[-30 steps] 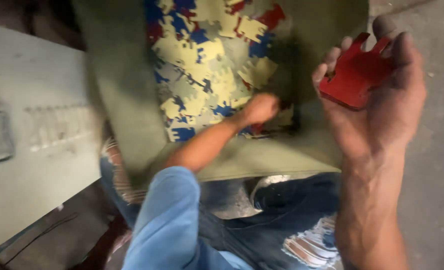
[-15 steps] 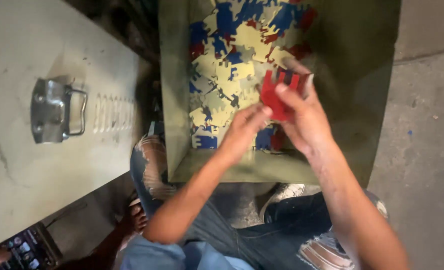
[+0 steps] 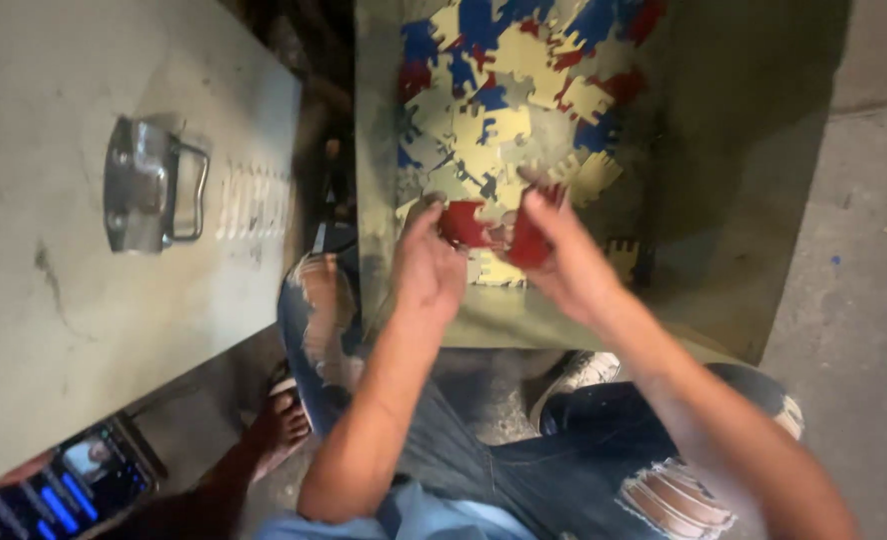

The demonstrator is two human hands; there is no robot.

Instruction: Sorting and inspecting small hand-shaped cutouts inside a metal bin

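metal clasp on pale case, lit phone, bare foot, concrete floor

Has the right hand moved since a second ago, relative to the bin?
Yes. The right hand came in from beyond the bin's right edge and now holds its red piece over the pieces inside, close to the left hand.
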